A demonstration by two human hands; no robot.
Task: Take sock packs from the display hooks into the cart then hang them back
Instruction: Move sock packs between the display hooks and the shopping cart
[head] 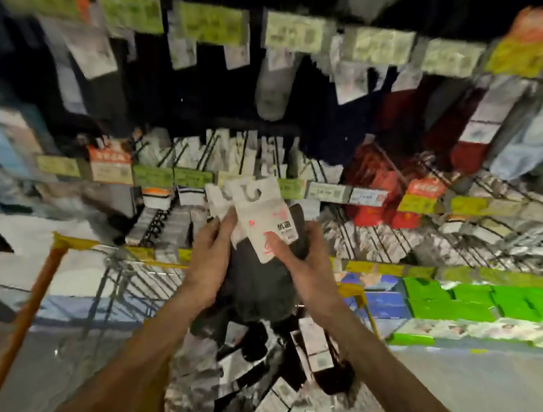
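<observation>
1. The dark grey fabric sock pack (258, 276) has a white card header (264, 213) printed in red, with black characters.
2. The wire shopping cart's straight bar handle (20, 325) is orange and its rim (75, 245) is yellow.
3. The flat cardboard boxes (483, 305) are bright green.
4. The hanging plastic-wrapped packs (375, 192) are red.
5. The paper price tags (211, 23) are yellow-green with dark print.

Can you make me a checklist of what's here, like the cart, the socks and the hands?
Surface: wire cart with yellow rim, under the hands.
Job's things: held sock packs, white cards, dark socks; more packs in the cart; display hooks behind.
Clutter: nothing seen.
Hands: left hand and right hand both grip the held packs.
Cables: nothing seen.
Surroundings: price tags, red packs, green boxes, grey floor.
</observation>
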